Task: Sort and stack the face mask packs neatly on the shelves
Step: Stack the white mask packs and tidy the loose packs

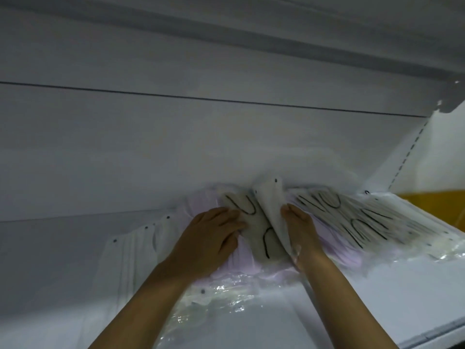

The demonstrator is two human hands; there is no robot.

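The left hand [214, 238] lies flat, fingers straight, pressing a grey mask pack [254, 227] with black ear loops. Just right of this pack, the right hand [300, 230] has its fingers under a white pack [273, 210], whose edge is lifted. Both lie on lilac packs [241, 263] in crinkly clear plastic on the white shelf [352, 298]. No writing is readable.
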